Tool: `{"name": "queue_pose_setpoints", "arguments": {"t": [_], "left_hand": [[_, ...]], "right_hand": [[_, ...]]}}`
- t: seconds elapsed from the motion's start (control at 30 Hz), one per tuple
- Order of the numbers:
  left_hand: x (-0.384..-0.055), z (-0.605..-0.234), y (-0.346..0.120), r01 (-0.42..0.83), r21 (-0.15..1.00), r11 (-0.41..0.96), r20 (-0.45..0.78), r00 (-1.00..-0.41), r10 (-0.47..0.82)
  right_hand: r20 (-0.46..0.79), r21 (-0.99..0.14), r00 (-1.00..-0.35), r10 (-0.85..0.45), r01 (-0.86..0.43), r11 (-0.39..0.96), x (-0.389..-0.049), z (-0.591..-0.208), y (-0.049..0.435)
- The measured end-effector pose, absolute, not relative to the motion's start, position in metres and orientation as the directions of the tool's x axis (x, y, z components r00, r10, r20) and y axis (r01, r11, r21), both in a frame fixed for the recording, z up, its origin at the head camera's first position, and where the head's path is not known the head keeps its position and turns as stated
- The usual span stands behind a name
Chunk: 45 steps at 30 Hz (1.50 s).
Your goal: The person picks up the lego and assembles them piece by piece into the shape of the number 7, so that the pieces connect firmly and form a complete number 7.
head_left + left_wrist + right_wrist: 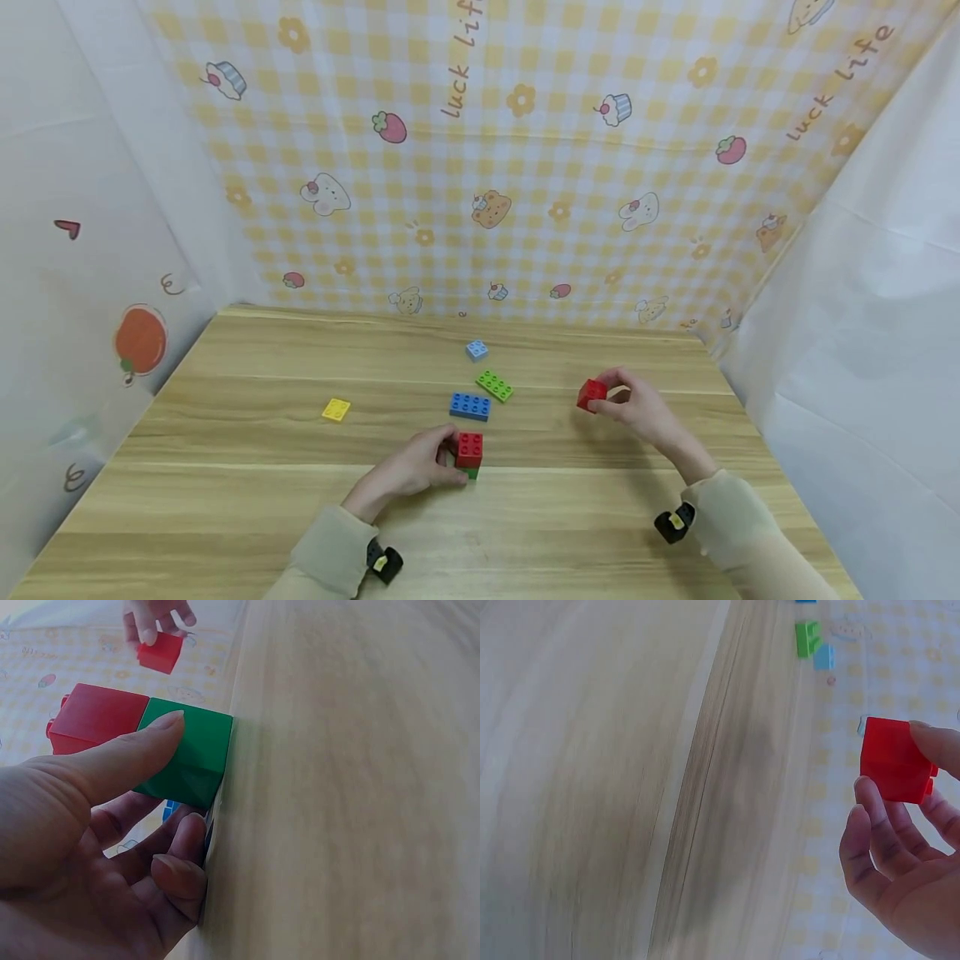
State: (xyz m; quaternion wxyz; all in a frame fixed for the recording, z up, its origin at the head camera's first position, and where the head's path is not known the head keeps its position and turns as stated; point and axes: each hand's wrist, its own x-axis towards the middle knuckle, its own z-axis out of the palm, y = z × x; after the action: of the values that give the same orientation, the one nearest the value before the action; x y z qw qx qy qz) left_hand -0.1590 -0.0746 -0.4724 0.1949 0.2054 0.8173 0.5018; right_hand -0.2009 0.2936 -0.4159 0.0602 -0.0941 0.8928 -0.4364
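My left hand (416, 463) grips a small stack near the middle of the table, its thumb pressed on the side. The stack is a red brick (470, 448) on top of a green brick (193, 750), which stands on the tabletop in the left wrist view. Four studs show on the red top. Off to the right, my right hand (637, 408) pinches a second red brick (895, 761) between thumb and fingers, held up above the table. Its studs face toward the palm side in the right wrist view.
Beyond the stack lie a blue brick (470, 407), a light green brick (494, 386) and a small light blue brick (476, 350). A flat yellow brick (336, 410) lies to the left. A checked cloth (450, 167) hangs behind the wooden table (225, 500).
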Motion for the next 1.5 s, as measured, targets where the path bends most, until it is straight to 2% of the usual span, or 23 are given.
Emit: {"name": "queue_pose_setpoints", "arguments": {"t": [0.6, 1.5], "left_hand": [[-0.159, -0.471, -0.074, 0.155, 0.895, 0.418, -0.105, -0.838, 0.536], [-0.16, -0.471, -0.075, 0.159, 0.898, 0.41, -0.098, -0.836, 0.54]], "right_hand": [[0.004, -0.808, -0.945, -0.327, -0.196, 0.556, -0.182, -0.403, 0.247], [0.052, -0.791, -0.883, -0.466, -0.321, 0.521, -0.172, -0.385, 0.191]]}}
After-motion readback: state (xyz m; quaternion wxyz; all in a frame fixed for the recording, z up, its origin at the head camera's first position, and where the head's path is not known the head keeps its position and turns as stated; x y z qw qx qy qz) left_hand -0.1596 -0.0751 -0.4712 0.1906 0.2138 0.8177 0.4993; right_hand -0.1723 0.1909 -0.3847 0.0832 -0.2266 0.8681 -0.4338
